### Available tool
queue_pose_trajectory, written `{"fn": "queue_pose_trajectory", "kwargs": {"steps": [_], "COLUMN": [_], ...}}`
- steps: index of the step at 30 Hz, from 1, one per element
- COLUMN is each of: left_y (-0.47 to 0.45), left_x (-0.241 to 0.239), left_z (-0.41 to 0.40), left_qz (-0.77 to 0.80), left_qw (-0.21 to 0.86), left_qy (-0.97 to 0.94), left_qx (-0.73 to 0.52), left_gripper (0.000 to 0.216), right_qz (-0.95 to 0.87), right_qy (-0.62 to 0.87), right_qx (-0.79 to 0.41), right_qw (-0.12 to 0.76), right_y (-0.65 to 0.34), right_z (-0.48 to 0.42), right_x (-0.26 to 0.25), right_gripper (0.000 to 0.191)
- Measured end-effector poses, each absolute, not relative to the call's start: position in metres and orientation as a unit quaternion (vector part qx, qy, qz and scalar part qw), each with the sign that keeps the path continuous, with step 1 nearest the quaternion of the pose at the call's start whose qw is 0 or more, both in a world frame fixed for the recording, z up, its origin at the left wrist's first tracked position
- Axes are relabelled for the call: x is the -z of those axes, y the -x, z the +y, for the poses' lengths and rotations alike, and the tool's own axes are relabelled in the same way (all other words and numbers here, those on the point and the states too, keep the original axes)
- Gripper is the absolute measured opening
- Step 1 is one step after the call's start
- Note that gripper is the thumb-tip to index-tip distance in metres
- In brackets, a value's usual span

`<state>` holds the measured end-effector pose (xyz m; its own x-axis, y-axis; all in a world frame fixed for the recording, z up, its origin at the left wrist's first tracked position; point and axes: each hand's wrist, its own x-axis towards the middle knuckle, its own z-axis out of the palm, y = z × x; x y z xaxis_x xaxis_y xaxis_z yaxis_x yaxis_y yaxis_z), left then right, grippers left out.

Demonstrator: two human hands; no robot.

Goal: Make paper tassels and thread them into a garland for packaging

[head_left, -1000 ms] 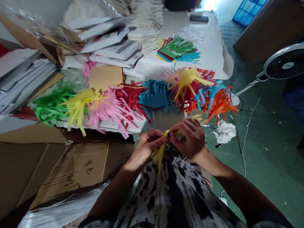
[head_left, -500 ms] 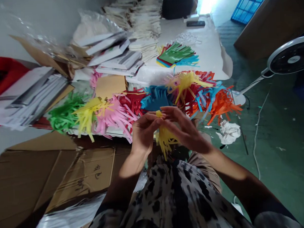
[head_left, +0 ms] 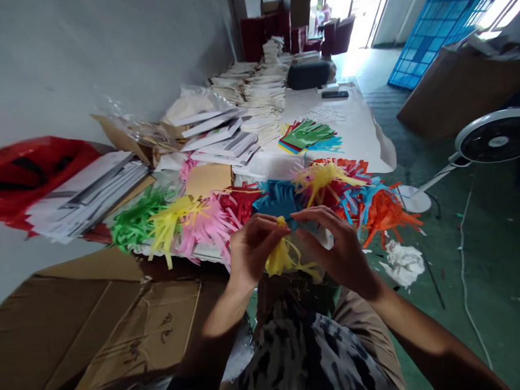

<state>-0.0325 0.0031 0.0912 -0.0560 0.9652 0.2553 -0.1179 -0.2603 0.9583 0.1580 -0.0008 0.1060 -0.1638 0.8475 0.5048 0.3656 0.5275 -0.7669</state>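
My left hand (head_left: 250, 247) pinches the twisted top of a yellow paper tassel (head_left: 280, 258), whose fringe strips hang down below the fingers. Just to the right is my right hand (head_left: 341, 252), its thumb and fingers spread apart, holding nothing I can see. Beyond both hands, along the table's near edge, lie a blue fringed paper piece (head_left: 277, 199), red fringed paper (head_left: 242, 201) and a pink fringed bunch (head_left: 205, 226). Farther left are another yellow bunch (head_left: 171, 221) and a green one (head_left: 139, 219).
Orange fringed paper (head_left: 386, 213) hangs at the table's right corner. Flat fringed sheets (head_left: 307, 133) lie farther back on the white-covered table (head_left: 360, 140). Stacked papers (head_left: 93, 192) stand left, a cardboard box (head_left: 76, 315) below. A fan (head_left: 497, 138) and crumpled paper (head_left: 403, 263) are right.
My right hand has come away from the tassel and its fingers have spread. The left hand still pinches the tassel's top. The view has tilted up, showing more of the room.
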Motion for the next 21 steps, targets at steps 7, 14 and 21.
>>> {"fn": "queue_pose_trajectory", "kwargs": {"steps": [7,14,21], "left_y": [0.029,0.039,0.058], "left_x": [-0.087,-0.071,-0.045], "left_z": [-0.002,-0.002,0.004], "left_qz": [0.411,0.416,0.464], "left_qw": [0.411,0.456,0.479], "left_qy": [-0.561,-0.534,-0.491], "left_qx": [-0.589,-0.577,-0.561], "left_gripper": [0.013,0.013,0.028], "right_qz": [-0.686,-0.557,-0.643], "right_qy": [0.429,0.407,0.373], "right_qx": [-0.306,-0.552,-0.486], "right_qw": [0.502,0.468,0.461], "right_y": [-0.133,-0.122,-0.105], "right_z": [0.009,0.034,0.029], "right_x": [-0.109,-0.095,-0.142], "right_gripper": [0.006,0.028,0.032]}}
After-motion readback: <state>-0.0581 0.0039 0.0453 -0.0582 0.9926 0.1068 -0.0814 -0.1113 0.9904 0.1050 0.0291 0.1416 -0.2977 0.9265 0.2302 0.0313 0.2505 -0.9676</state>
